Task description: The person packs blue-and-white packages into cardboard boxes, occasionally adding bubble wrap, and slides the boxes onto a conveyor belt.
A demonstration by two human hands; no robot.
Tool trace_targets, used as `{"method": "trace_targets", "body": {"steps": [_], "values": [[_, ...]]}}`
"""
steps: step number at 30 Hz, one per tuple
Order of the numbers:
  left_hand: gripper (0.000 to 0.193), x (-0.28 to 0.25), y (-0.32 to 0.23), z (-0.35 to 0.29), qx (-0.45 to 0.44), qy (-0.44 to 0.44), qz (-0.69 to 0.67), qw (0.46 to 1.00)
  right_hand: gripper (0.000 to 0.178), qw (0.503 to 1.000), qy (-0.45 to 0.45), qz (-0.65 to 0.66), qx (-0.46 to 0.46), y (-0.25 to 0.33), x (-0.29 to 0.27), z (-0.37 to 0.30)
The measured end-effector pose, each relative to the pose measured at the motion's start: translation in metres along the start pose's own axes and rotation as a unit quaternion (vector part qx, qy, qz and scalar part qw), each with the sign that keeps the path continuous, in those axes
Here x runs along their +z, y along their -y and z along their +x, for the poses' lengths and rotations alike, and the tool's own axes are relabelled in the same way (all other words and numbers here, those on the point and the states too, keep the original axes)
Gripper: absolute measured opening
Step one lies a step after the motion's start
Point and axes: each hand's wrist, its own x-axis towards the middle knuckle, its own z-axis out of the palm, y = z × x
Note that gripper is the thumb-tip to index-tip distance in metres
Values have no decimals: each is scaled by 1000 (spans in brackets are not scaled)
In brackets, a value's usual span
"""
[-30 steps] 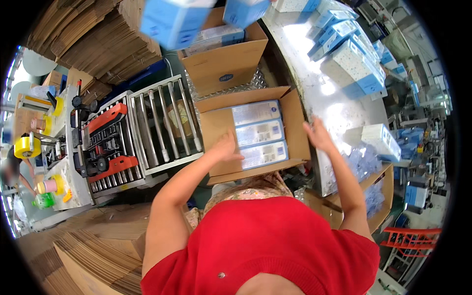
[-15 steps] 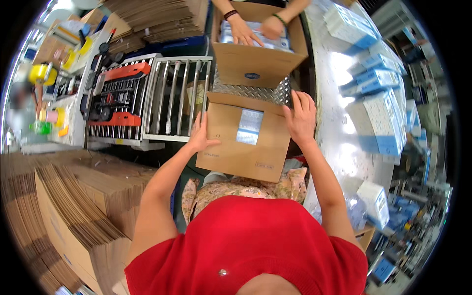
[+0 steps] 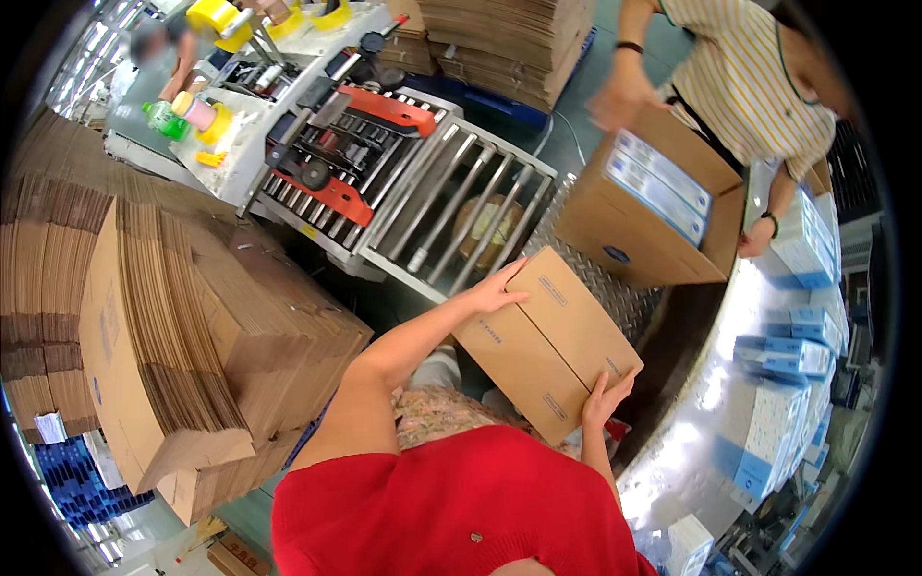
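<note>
A brown cardboard box (image 3: 523, 360) stands close in front of my body, its two top flaps folded down and meeting at a middle seam. My left hand (image 3: 497, 294) holds the box at its far left edge, thumb lying on top. At the near right side, my right hand (image 3: 607, 397) grips the opposite edge, its fingers partly hidden. The contents are out of sight under the flaps. Beyond it, on a metal tread plate (image 3: 562, 240), sits a co-worker's open carton (image 3: 615, 226) with blue-and-white packages (image 3: 661, 187) inside.
A roller conveyor (image 3: 471, 206) with a red-railed box-sealing machine (image 3: 351, 154) lies ahead to the left. Flattened cartons (image 3: 182, 346) are stacked at my left. Along the right runs a shiny worktable (image 3: 677, 432) bearing blue-and-white boxes (image 3: 778, 422). A co-worker in a striped shirt (image 3: 740, 67) stands far right.
The view has swung to the left. The box's top flaps now lie closed, covering the white-and-blue sheet seen before. My hands stay on the box. The co-worker's hands have left the carton's contents.
</note>
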Motion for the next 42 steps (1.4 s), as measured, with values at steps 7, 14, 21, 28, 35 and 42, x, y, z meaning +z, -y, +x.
{"method": "trace_targets", "body": {"steps": [7,14,21,28,35,42], "values": [[96,-197,-12,79,-39,-9,35,999,76,996,14,-9,-85,118,142,99],[76,-319,-19,98,-48,-163,474,864,85,994,70,6,-81,217,260,175],[66,-369,7,83,-38,-218,578,785,87,983,79,12,-166,328,347,192],[70,-303,-9,72,-36,-222,485,845,80,970,58,-12,-237,368,426,203],[71,-218,-29,-44,-6,-295,357,886,36,747,115,138,-640,587,315,54],[59,-180,-26,-132,-94,-452,433,774,69,284,419,274,-818,629,154,-267]]}}
